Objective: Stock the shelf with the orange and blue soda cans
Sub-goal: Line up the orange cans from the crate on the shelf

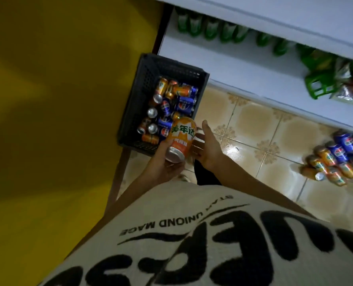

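Note:
My left hand (165, 165) grips an orange soda can (180, 139), held tilted above the near corner of a black plastic crate (142, 93). Several orange and blue cans (167, 108) lie loose inside the crate. Just right of the held can is my right hand (207, 147), fingers straight, its fingertips near or touching the can's side. At the lower right, several blue and orange cans (336, 159) stand in rows on the lowest white shelf.
White shelves (243, 65) run across the top right, with green bottles (212, 29) and snack bags (344, 85) on them. A yellow wall (58, 100) fills the left. Tan floor tiles (264, 131) lie between crate and shelf.

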A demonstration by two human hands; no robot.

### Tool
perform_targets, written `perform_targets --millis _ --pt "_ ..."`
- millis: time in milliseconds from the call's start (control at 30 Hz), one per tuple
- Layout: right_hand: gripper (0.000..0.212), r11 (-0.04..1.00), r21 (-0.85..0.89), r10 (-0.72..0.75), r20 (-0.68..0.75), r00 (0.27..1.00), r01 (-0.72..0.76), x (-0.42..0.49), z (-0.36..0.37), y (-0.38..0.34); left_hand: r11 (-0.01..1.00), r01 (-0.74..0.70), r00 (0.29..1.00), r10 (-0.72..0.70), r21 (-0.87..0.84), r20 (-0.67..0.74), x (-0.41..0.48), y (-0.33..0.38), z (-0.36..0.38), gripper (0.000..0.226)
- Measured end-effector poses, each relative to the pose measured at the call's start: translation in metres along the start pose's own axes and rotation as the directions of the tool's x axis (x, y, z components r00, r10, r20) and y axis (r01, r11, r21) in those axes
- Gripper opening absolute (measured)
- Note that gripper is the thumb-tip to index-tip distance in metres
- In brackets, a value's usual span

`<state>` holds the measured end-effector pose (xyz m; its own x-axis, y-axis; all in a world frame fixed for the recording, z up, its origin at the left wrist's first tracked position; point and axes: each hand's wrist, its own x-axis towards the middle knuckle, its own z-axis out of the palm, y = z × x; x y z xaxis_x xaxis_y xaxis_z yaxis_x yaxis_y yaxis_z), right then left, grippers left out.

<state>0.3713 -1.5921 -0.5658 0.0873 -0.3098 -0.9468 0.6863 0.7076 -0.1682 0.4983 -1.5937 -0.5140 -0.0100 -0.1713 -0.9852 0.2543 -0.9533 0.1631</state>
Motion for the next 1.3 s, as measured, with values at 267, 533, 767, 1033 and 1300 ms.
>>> perform_targets --millis 267,533,767,1033,1300 --pt "0.089 0.963 0.230 -0.220 0.366 0.904 0.141 -0.092 -0.009 0.040 0.995 -0.096 0.931 0.091 -0.003 0.354 -0.061 -0.058 -0.031 0.062" --pt "0.085 0.864 0.030 -0.474 0.381 0.794 0.502 -0.190 -0.058 0.081 0.985 -0.148 0.856 0.171 -0.085 0.488 -0.117 -0.161 -0.033 0.075" --pt "0.075 0.491 -0.057 -0.821 0.302 0.484 0.869 -0.282 -0.110 0.043 0.991 -0.065 0.739 0.124 -0.113 0.662 -0.173 -0.193 0.028 0.082" --pt "0.075 0.262 0.048 -0.910 0.344 0.230 0.964 -0.350 -0.163 -0.037 0.976 -0.090 0.674 0.206 -0.198 0.709 -0.234 -0.184 0.165 0.051" --pt "0.072 -0.067 -0.337 -0.970 0.241 0.017 0.939 -0.415 -0.234 -0.153 0.929 -0.183 0.549 0.368 -0.321 0.750 -0.273 -0.163 0.329 0.042"
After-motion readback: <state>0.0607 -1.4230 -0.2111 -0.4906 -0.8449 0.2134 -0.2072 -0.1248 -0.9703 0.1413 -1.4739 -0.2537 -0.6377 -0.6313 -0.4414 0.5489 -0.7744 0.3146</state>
